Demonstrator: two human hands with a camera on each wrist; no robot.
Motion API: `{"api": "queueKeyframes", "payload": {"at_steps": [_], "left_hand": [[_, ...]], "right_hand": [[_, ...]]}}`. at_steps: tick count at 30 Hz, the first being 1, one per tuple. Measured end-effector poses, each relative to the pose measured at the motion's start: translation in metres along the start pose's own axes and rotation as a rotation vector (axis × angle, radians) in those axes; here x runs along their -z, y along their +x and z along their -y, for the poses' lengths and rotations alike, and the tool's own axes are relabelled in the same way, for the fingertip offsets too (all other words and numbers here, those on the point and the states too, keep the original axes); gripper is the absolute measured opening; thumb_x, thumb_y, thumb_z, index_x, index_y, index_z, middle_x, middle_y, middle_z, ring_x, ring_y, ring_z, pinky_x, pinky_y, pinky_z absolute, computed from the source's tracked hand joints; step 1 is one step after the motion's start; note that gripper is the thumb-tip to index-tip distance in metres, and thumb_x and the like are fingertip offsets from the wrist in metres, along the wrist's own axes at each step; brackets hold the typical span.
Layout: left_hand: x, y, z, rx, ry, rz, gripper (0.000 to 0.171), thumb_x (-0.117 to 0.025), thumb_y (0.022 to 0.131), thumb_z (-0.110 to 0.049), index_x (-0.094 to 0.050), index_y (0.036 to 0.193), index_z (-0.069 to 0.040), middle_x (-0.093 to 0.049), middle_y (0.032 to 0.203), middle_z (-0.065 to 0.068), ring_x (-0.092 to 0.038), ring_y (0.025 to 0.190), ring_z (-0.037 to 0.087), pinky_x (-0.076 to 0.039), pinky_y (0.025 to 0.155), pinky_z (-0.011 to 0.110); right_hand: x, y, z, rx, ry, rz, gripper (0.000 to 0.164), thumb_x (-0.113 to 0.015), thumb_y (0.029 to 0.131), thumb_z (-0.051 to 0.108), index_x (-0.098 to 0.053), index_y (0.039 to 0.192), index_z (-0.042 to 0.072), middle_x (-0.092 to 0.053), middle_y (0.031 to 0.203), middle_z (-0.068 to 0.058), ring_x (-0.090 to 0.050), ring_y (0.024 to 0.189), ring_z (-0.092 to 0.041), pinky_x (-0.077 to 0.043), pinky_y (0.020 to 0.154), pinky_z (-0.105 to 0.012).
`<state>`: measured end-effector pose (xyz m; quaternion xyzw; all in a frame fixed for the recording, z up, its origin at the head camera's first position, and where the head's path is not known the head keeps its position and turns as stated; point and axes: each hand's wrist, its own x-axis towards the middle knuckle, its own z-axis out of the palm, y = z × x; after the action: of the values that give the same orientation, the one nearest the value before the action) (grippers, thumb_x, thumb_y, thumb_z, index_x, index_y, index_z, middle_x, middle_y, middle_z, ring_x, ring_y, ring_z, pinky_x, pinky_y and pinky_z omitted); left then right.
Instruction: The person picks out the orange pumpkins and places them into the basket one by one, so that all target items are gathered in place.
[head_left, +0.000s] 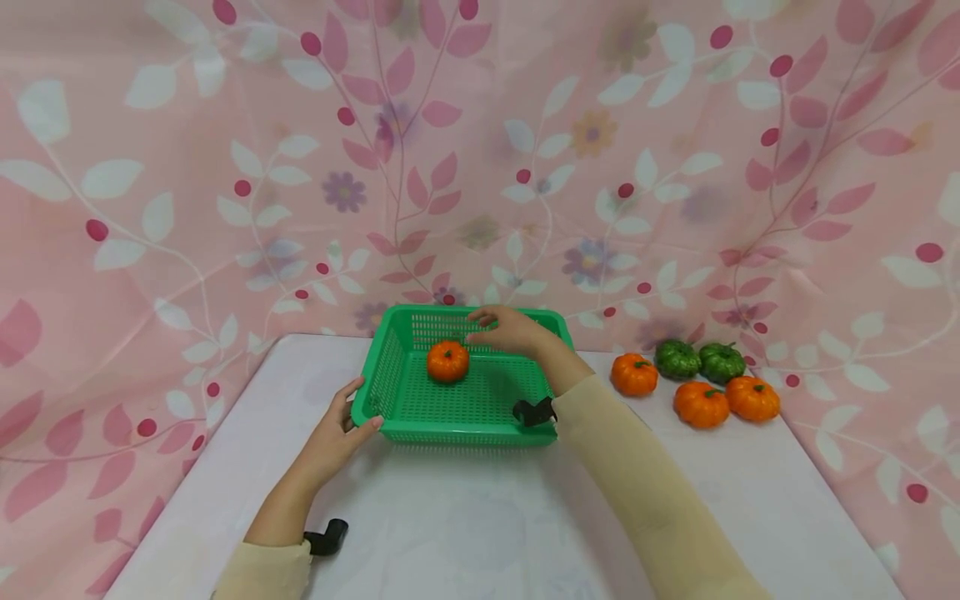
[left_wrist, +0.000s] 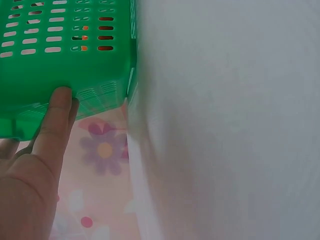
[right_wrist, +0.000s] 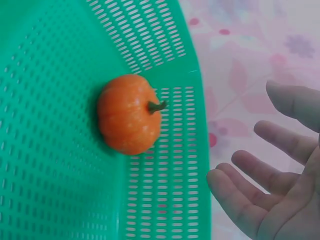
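A green plastic basket (head_left: 480,429) with slotted walls stands on the table. My left hand (head_left: 337,433) holds its near left corner, thumb on the front rim and fingers along the left side. From the left wrist view, the fingers (left_wrist: 59,112) lie against the basket's wall (left_wrist: 65,70). One orange pumpkin (head_left: 447,362) with a green stem sits inside, toward the back left. Above the basket's back right part hovers my right hand (head_left: 513,331), holding nothing. Its fingers (right_wrist: 280,140) are spread and loosely bent, apart from the pumpkin (right_wrist: 130,115) in the right wrist view.
Right of the basket on the white table (head_left: 465,517) lie more pumpkins: a single orange one (head_left: 634,375), two green ones (head_left: 678,360) side by side, and two orange ones (head_left: 702,405) in front of those. A pink floral cloth (head_left: 480,167) hangs behind the table.
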<state>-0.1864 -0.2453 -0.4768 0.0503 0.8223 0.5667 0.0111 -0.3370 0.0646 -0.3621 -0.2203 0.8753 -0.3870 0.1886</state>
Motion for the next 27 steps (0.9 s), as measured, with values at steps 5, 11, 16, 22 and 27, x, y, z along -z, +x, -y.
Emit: {"api": "queueKeyframes", "payload": {"at_steps": [5,11,16,22,27], "left_hand": [[0.000,0.000,0.000,0.003,-0.004,0.002,0.085,-0.067,0.098,-0.030,-0.011,0.161,-0.018,-0.037,0.152,0.029,-0.047,0.133,0.041,-0.042,0.105,0.056],[0.000,-0.001,0.000,0.001,-0.011,0.006,0.085,-0.066,0.099,-0.028,-0.011,0.161,-0.018,-0.037,0.153,0.029,-0.047,0.133,0.041,-0.042,0.104,0.055],[0.000,-0.001,-0.001,0.006,-0.011,0.005,0.085,-0.066,0.099,-0.028,-0.010,0.162,-0.019,-0.036,0.152,0.028,-0.047,0.134,0.041,-0.042,0.105,0.055],[0.000,-0.001,-0.002,0.011,-0.007,0.007,0.085,-0.066,0.099,-0.028,-0.009,0.162,-0.018,-0.036,0.153,0.029,-0.046,0.134,0.041,-0.042,0.105,0.055],[0.000,-0.001,-0.003,0.011,-0.011,0.009,0.085,-0.065,0.099,-0.027,-0.009,0.162,-0.019,-0.036,0.153,0.028,-0.046,0.134,0.040,-0.042,0.105,0.054]], "right_hand": [[0.004,-0.013,0.005,0.041,-0.011,-0.032,0.053,-0.065,0.098,0.035,-0.051,0.146,0.016,-0.046,0.149,-0.015,-0.044,0.135,-0.034,-0.045,0.104,-0.049],[0.009,-0.030,0.009,0.075,-0.021,-0.058,0.051,-0.065,0.099,0.032,-0.051,0.145,0.015,-0.048,0.147,-0.014,-0.046,0.134,-0.037,-0.047,0.102,-0.049],[0.012,-0.044,0.007,0.098,-0.044,-0.075,0.052,-0.065,0.099,0.032,-0.051,0.145,0.014,-0.049,0.148,-0.012,-0.047,0.133,-0.037,-0.049,0.101,-0.048],[0.015,-0.061,0.006,0.125,-0.051,-0.107,0.054,-0.066,0.098,0.034,-0.051,0.146,0.014,-0.049,0.149,-0.004,-0.046,0.135,-0.036,-0.046,0.104,-0.049],[0.018,-0.077,0.008,0.142,-0.080,-0.126,0.052,-0.066,0.099,0.033,-0.051,0.146,0.016,-0.049,0.149,-0.005,-0.047,0.134,-0.036,-0.045,0.105,-0.050]]}}
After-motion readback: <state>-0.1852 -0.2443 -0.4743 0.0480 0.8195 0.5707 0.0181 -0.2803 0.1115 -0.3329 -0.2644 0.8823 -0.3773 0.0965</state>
